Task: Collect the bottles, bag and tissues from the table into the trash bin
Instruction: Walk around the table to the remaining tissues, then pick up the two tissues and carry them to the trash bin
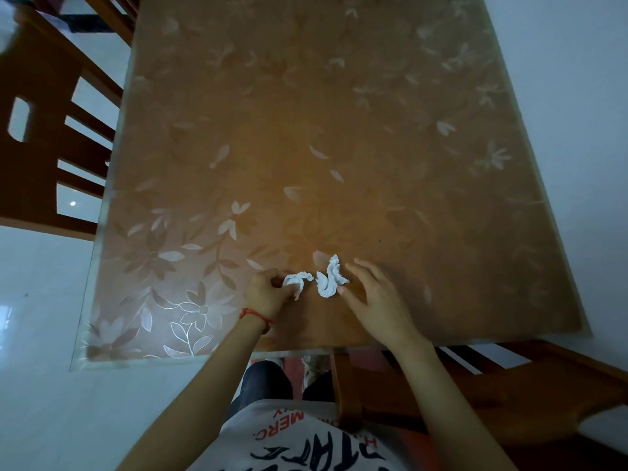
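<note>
Tissues — white, crumpled, twisted — between both hands.

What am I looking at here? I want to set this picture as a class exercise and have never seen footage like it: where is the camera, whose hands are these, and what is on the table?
There is no machine; a person wears one camera on the head, looking down past their chest. The table has a brown top with a leaf pattern. Two crumpled white tissues lie near its front edge. The left hand, with a red string at the wrist, pinches the left tissue. The right hand is open, its fingers around the right tissue, thumb tip at its lower edge, not gripping it. Wooden chairs stand beside the table. No bottles, bag or bin are in view.
</note>
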Demonstrator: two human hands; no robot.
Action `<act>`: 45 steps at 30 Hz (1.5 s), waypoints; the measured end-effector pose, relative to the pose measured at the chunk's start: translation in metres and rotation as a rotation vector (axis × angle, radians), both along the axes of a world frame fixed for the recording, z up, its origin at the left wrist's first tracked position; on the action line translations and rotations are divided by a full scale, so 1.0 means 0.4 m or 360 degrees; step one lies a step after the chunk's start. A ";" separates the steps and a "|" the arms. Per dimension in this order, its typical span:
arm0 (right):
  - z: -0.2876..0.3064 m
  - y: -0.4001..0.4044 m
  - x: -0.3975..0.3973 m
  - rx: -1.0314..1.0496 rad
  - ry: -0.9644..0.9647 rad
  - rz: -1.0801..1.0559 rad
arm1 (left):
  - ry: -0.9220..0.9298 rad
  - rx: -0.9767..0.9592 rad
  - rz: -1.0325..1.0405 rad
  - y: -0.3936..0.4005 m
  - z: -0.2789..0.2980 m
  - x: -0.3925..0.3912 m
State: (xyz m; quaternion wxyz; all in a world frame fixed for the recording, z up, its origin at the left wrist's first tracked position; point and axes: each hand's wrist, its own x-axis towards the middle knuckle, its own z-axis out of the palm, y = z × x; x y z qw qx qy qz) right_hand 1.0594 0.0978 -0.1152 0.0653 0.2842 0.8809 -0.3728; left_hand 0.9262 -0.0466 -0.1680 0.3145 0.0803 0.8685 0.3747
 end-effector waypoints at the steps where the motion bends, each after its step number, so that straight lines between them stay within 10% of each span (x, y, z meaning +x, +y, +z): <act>1: -0.005 0.002 -0.009 -0.0030 0.0013 -0.0014 | -0.0067 0.0066 0.0074 -0.005 0.003 -0.001; 19: -0.109 -0.023 -0.110 -0.0040 -0.0152 -0.0076 | -0.0490 0.0471 0.0786 -0.129 0.036 0.012; 32: -0.091 -0.069 -0.149 -0.0612 0.0089 -0.0453 | -0.0395 0.0505 0.0980 -0.201 0.061 0.014; 45: 0.053 -0.358 -0.311 -0.0788 0.0204 -0.0132 | -0.0227 0.0686 0.1211 -0.498 0.113 -0.015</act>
